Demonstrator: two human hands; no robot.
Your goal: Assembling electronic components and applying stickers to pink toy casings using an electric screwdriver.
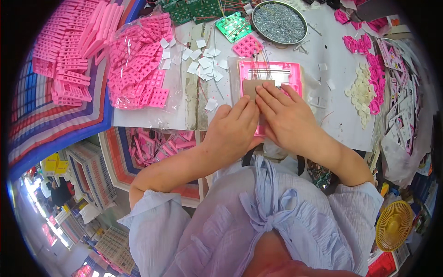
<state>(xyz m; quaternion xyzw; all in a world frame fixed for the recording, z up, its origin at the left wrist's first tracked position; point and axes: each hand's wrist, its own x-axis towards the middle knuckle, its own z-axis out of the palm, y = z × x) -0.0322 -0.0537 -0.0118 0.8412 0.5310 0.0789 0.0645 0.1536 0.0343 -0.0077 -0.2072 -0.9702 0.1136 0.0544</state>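
A pink plastic casing (297,69) lies on the table before me, with thin wires running from its top edge. On it rests a small flat brown square piece (257,86). My left hand (234,127) is closed at the casing's lower left side, fingers together, their tips at the brown piece's lower edge. Stretched fingers of my right hand (287,113) lie across the brown piece's right part, slightly apart. The hands touch each other and cover much of the casing's lower half. Just beyond it are a pink keypad (247,45) and a green circuit board (234,27).
A round metal tray of screws (279,23) stands at the back. Left of the casing are white square pieces (205,62) and a clear bag of pink keypads (138,67). Pink cable bundles (374,85) and off-white discs (361,94) lie right. Below the tabletop is an open drawer (161,145).
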